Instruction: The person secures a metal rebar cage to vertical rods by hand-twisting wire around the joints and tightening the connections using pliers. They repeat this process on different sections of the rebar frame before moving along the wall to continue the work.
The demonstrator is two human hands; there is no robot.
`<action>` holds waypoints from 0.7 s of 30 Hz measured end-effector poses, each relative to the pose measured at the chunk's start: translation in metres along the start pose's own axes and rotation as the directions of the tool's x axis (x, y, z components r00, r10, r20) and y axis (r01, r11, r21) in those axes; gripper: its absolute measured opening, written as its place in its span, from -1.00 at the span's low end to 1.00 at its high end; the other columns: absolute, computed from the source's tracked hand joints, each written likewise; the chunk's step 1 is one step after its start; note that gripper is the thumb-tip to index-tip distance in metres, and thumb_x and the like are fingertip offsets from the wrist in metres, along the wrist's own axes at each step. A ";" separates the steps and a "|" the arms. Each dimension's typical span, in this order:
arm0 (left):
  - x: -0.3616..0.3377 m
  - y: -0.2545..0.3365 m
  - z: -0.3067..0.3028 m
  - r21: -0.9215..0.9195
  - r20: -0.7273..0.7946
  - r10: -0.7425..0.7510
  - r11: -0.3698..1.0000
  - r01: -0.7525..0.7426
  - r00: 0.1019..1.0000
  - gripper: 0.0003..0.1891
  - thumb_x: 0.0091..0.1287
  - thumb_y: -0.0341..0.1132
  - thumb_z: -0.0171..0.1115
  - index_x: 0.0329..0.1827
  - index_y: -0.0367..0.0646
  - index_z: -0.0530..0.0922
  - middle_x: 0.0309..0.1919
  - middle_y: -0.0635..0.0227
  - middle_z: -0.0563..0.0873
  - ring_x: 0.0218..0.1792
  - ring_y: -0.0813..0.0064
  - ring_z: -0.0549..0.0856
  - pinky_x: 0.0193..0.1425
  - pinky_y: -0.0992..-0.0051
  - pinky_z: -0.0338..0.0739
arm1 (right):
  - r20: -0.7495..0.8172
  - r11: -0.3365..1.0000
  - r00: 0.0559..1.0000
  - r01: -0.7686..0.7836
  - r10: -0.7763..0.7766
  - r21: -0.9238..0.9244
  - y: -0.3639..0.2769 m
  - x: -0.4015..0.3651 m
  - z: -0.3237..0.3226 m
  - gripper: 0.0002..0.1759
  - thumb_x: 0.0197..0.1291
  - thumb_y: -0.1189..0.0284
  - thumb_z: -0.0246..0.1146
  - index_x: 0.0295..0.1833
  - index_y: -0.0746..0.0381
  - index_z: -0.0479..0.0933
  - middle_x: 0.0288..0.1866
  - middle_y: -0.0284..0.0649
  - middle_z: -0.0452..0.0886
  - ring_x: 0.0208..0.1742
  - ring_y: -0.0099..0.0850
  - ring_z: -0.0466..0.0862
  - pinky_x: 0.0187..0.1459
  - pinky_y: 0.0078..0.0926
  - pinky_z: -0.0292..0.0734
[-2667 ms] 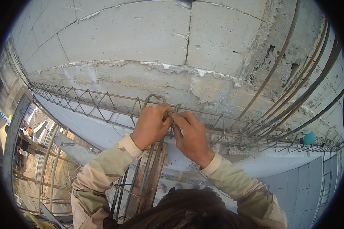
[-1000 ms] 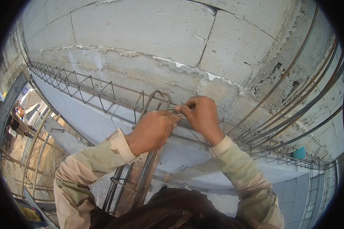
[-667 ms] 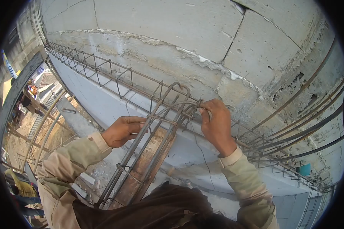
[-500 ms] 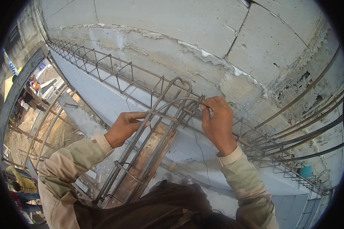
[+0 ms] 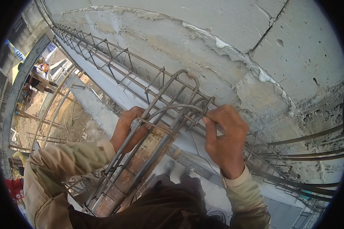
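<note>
Two steel rebar cages meet in front of me: a long beam cage (image 5: pixel 114 63) along the block wall, and a nearer one with hooked bar ends (image 5: pixel 187 76) over a rusty board (image 5: pixel 141 160). My left hand (image 5: pixel 130 129) has its fingers curled at the nearer cage's bars, partly behind them; what it holds is hidden. My right hand (image 5: pixel 227 133) is pinched at the joint beside the hooked ends, where a thin wire (image 5: pixel 197 147) hangs down. What lies between its fingertips is too small to tell.
The grey block wall (image 5: pixel 218 23) rises beyond the cages. Long bent bars (image 5: pixel 309 135) stick out at the right. On the lower ground at the left are wooden poles (image 5: pixel 51 122) and people (image 5: pixel 40 78). My feet (image 5: pixel 176 168) show below.
My left hand has moved slightly down and curled its fingers around the bars. My right hand sits a little lower and further right in view. The camera view has shifted.
</note>
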State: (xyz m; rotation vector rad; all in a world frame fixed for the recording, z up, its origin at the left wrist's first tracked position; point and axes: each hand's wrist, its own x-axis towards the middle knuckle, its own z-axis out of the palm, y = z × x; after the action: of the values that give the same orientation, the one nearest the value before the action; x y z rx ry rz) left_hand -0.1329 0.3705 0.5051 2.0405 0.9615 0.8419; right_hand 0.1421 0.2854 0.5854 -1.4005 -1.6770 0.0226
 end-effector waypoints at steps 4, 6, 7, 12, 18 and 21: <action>-0.001 0.000 0.000 0.153 0.007 0.117 0.981 -0.117 0.993 -0.81 0.39 -0.37 0.33 0.00 -0.21 0.59 -0.11 0.12 0.67 -0.05 0.03 0.65 0.14 0.20 0.50 | 0.026 0.999 0.999 0.040 -0.040 0.004 0.000 0.008 0.000 -0.82 -0.01 0.76 0.40 -0.28 0.37 0.60 -0.29 -0.09 0.58 -0.27 -0.07 0.62 -0.24 -0.16 0.52; -0.001 -0.001 0.001 0.058 0.018 0.062 0.996 -0.062 0.998 -0.82 0.44 -0.35 0.29 0.00 -0.23 0.58 -0.12 0.10 0.65 -0.06 0.05 0.65 0.12 0.19 0.50 | -0.027 0.999 0.999 0.033 -0.033 0.015 -0.001 0.003 0.003 -0.82 -0.01 0.77 0.39 -0.28 0.37 0.60 -0.30 -0.09 0.57 -0.27 -0.07 0.62 -0.24 -0.15 0.52; -0.003 0.000 0.002 0.059 0.022 0.063 0.996 -0.064 0.998 -0.82 0.44 -0.35 0.29 0.00 -0.23 0.58 -0.12 0.10 0.65 -0.06 0.05 0.65 0.12 0.19 0.50 | -0.069 0.999 0.997 0.027 -0.025 0.031 -0.002 -0.001 0.006 -0.83 -0.01 0.77 0.39 -0.28 0.38 0.59 -0.30 -0.08 0.56 -0.27 -0.07 0.62 -0.25 -0.15 0.52; -0.007 -0.003 0.005 0.000 0.117 -0.023 1.000 0.023 0.993 -0.82 0.56 -0.35 0.18 0.08 -0.27 0.54 -0.14 0.07 0.64 -0.12 0.12 0.66 0.05 0.17 0.55 | -0.090 0.999 0.996 0.006 -0.001 0.052 -0.007 -0.008 0.008 -0.83 0.02 0.76 0.36 -0.25 0.40 0.59 -0.29 -0.09 0.55 -0.20 -0.08 0.59 -0.18 -0.13 0.52; 0.000 0.001 0.000 0.123 0.151 0.095 0.986 -0.114 0.984 -0.75 0.64 -0.27 0.14 0.12 -0.31 0.50 -0.20 0.07 0.76 -0.15 0.26 0.78 -0.01 0.26 0.64 | -0.071 0.984 0.997 0.014 -0.002 0.178 0.008 -0.014 0.005 -0.88 0.14 0.72 0.39 -0.23 0.39 0.59 -0.29 -0.07 0.56 -0.19 -0.09 0.56 -0.15 -0.15 0.52; 0.003 0.010 -0.001 -0.007 0.215 0.015 1.000 -0.014 0.976 -0.73 0.65 -0.22 0.16 0.08 -0.33 0.50 -0.24 0.10 0.78 -0.11 0.33 0.81 0.00 0.33 0.65 | -0.073 0.985 0.997 0.034 -0.022 0.171 0.008 -0.014 0.006 -0.87 0.13 0.73 0.39 -0.22 0.39 0.60 -0.31 -0.07 0.57 -0.23 -0.09 0.56 -0.21 -0.17 0.51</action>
State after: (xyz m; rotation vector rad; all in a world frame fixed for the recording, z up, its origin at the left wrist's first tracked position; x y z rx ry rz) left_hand -0.1288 0.3689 0.5141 2.0868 0.8234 0.6141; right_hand 0.1429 0.2803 0.5693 -1.2345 -1.5963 0.0981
